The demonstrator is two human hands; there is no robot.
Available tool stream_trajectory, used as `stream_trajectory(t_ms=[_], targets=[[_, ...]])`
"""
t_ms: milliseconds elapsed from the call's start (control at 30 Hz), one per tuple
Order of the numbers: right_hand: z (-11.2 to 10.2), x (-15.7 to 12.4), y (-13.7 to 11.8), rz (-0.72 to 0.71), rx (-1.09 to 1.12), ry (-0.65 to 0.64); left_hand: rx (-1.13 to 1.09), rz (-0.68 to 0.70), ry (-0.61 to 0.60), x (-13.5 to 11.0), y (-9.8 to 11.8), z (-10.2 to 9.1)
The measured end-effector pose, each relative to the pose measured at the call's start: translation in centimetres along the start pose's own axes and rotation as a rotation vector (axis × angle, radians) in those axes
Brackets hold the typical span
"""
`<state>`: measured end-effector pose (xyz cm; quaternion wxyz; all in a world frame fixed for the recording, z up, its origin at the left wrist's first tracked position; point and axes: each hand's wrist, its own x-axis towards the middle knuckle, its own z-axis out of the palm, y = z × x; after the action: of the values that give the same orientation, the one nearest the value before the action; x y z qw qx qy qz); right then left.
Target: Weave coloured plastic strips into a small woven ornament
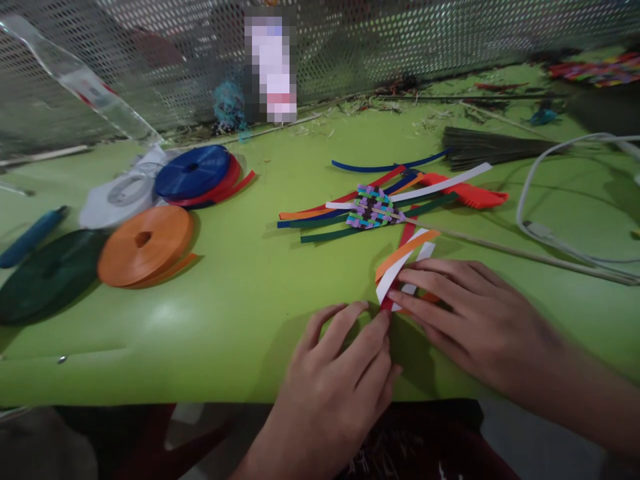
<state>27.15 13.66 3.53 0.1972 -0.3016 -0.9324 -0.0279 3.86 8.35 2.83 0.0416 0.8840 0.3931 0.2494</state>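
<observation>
Near the table's front edge I hold a small bundle of folded, interlaced plastic strips [393,275] in white, orange and red. My left hand [345,373] pinches the lower end of the red strip, its other fingers curled. From the right, my right hand [465,310] grips the white and orange strips between fingers and a thumb that is mostly hidden. Just beyond lies a small woven piece [371,208] in purple, black, green and blue on a thin stick [520,250]. Loose coloured strips [330,235] lie under and around it.
At left sit rolls of strip: blue [193,170], orange [145,243], dark green [50,277] and white [120,200]. A red-orange tool [465,192], dark bristle bundle [495,148] and white cable [525,180] lie right. Perforated metal [400,47] stands behind.
</observation>
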Motion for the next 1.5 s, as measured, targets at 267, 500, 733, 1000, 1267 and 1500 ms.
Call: stream_trajectory(t_ms=[267,500,733,1000,1267,1500], targets=[[-0.1,0.1,0.0,0.001,-0.007,-0.006,-0.007,0.018,0.036,-0.2,0.2,0.0],[-0.1,0.1,0.1,-0.005,-0.007,0.001,-0.114,-0.003,-0.003,-0.2,-0.2,-1.0],[0.0,0.2,0.5,-0.031,0.004,0.033,-0.244,-0.003,-0.064,2.4,-2.7,-1.5],[-0.4,-1.5,-1.1,-0.061,0.161,0.078,-0.160,-0.009,-0.076,-0.3,-0.7,-1.0],[-0.5,-1.6,-2.0,0.015,0.172,0.057,-0.063,0.067,-0.056,-2.1,0.1,-1.2],[-0.3,-1.5,-2.1,-0.008,0.149,0.053,-0.140,0.087,-0.003,-1.9,-0.2,-1.0]])
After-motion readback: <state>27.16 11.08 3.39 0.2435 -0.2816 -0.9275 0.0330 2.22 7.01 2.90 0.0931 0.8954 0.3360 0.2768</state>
